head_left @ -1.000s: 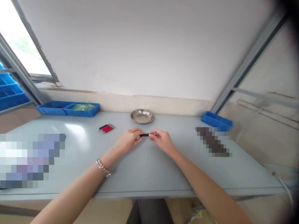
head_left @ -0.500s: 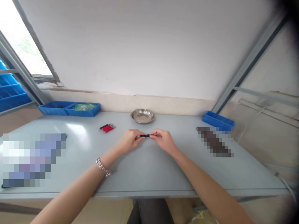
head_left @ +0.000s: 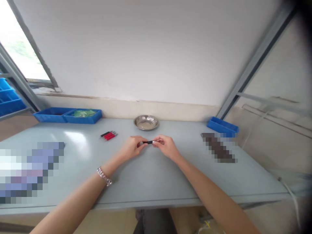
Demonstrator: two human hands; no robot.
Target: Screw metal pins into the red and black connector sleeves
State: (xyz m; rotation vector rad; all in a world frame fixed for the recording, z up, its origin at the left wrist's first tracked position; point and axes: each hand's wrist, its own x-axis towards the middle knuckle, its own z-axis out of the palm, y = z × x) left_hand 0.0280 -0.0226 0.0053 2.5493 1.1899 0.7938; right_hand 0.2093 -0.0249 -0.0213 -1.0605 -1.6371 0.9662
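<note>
1. Grey-blue workbench (head_left: 156, 175) under everything, smooth-topped, its front edge near the forearms. Risk: a dropped round piece rolling over that edge, out of easy reach.
2. Blue plastic trays (head_left: 83, 116) along the back left, another blue tray (head_left: 222, 127) at the right, and a shallow steel dish (head_left: 145, 122) straight ahead. Risk: a hurried toss bouncing off the dish's low rim.
3. Red-and-black pieces (head_left: 108, 136) in a small cluster left of the hands, untouched. Risk: a careless sweep of the left arm scattering them.
4. Silver chain bracelet (head_left: 104, 176) on the left wrist. Risk: a snag on nearby pieces.
5. Left hand (head_left: 133, 147) and right hand (head_left: 167, 147) raised together at mid-table, fingers closed in a tight pinch, no gap visible.
6. Small black cylindrical part (head_left: 147, 142) held between both pinches, above the table, a pale tip at its right end. Risk: a slip from uneven finger pressure or twisting, given so thin a piece.
</note>
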